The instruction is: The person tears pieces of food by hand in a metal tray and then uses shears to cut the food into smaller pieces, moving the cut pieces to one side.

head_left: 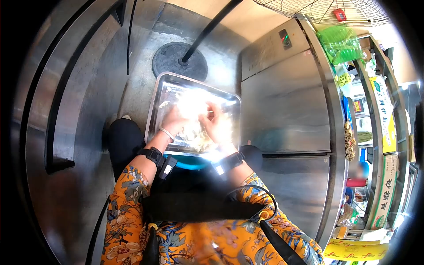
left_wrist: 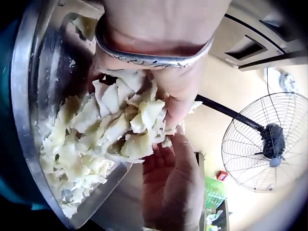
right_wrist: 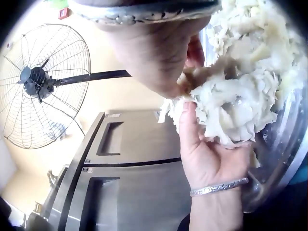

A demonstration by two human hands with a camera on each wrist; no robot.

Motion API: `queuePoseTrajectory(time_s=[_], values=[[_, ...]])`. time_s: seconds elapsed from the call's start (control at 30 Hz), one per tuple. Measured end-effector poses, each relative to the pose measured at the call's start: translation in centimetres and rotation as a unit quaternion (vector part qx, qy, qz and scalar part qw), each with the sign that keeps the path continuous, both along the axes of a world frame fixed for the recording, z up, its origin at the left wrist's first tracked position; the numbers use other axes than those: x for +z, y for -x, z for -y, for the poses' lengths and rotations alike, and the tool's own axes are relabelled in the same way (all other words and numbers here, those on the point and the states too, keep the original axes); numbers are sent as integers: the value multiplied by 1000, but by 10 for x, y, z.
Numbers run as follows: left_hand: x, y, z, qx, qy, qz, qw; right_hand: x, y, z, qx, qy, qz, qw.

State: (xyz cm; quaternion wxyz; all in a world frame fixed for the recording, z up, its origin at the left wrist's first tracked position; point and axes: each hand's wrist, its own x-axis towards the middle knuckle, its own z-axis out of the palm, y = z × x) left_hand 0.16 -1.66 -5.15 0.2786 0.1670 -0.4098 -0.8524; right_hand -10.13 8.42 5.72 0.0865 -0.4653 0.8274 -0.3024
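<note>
Plainly, in the head view, the metal tray (head_left: pixel 165 88) sat between the person's dark-clad knees, with a teal basin (head_left: pixel 187 163) showing under its near edge and a round black stand base (head_left: pixel 165 62) on the floor beyond it. The left hand (head_left: pixel 176 118) and right hand (head_left: pixel 215 124) worked close together over the tray; glare washed out their fingertips. Working over its middle looked wise, since stray bits would likely drop inside.

In the left wrist view, pale ragged flakes (left_wrist: pixel 86 139) lay heaped in the tray, though which food they were could not be told. The left hand gripped a clump above the heap, and the right hand's thumb and fingers narrowed on its outer end. That hold probably called for light pressure, as the thin flakes looked apt to tear.

In the right wrist view, the left hand cupped the clump above the tray, thumb against its front, while the right hand pinched that same end, its fingers partly blurred. Supporting the bulk on the left palm and teasing only with the right fingertips seemed best.
</note>
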Motion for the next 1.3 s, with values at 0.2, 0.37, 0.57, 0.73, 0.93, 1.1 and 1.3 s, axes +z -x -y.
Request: queuePoseTrajectory(time_s=[0.2, 0.37, 0.57, 0.73, 0.93, 1.1, 1.3], values=[[27, -6, -2, -21, -14, -28, 999, 7, 5, -1, -22, -75, -10, 997], [17, -3, -3, -44, -12, -27, 999, -47, 46, -11, -19, 3, 14, 1000], [17, -3, -2, -25, -15, -1, 1000, -37, 41, -13, -2, -26, 183, 983], [9, 0, -3, 1, 3, -36, 999, 7, 17, -6, 9, -114, 155, 981], [22, -6, -1, -17, -27, -29, 999, 7, 13, -7, 19, -100, 26, 994], [23, -10, -3, -49, -32, -25, 998, 29, -2, -9, 12, -124, 47, 991], [28, -12, -6, -32, 19, -15, 999, 30, -5, -11, 28, -122, 75, 989]])
